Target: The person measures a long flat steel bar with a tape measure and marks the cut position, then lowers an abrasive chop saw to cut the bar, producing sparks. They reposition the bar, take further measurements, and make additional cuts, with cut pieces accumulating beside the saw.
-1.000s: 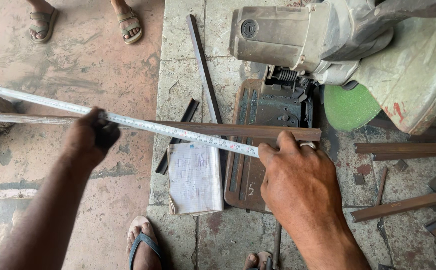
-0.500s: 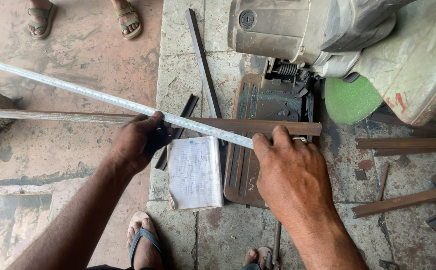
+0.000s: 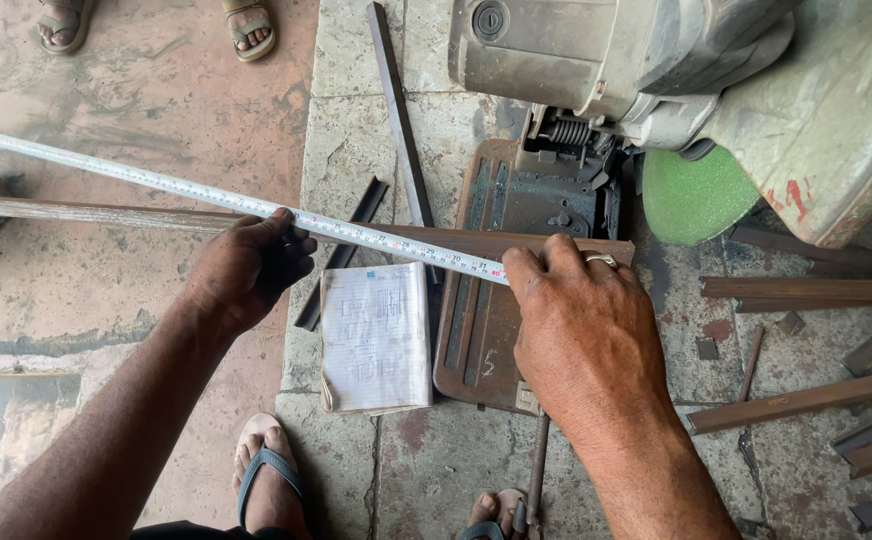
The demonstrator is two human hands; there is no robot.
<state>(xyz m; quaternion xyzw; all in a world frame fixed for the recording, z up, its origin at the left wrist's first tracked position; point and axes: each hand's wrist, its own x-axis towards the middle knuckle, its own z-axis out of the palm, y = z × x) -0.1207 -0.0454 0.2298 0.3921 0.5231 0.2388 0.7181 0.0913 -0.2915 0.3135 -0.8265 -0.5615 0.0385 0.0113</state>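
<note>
Both hands are pinning a white measuring tape [image 3: 236,203] flat along a long rusty metal bar [image 3: 516,243]: the right hand [image 3: 581,335] presses the tape's end down with its fingertips [image 3: 521,268] close to the bar's right-hand end, knuckles arched, a ring showing on one finger, while the left hand [image 3: 248,265] pinches tape and bar together farther along, fingers curled closed over them. From the right hand the tape runs out toward ten o'clock, rising off the bar and over the reddish floor [image 3: 136,110]; the bar itself runs almost straight toward nine o'clock. It lies across the base plate [image 3: 516,190] of a chop saw [image 3: 606,60], whose green cutting disc [image 3: 691,195] sits at about two o'clock from the right hand. A small lined notebook [image 3: 376,335] rests just below the bar, between the two wrists. By the look of it, this is the measuring step, a length being read off before a cut. The next move would call for holding the tape's end dead steady and fixing the reading at the left thumb without letting the tape slip. Offcuts [image 3: 806,290] lie at three o'clock; another person's sandalled feet [image 3: 156,25] stand at eleven.
</note>
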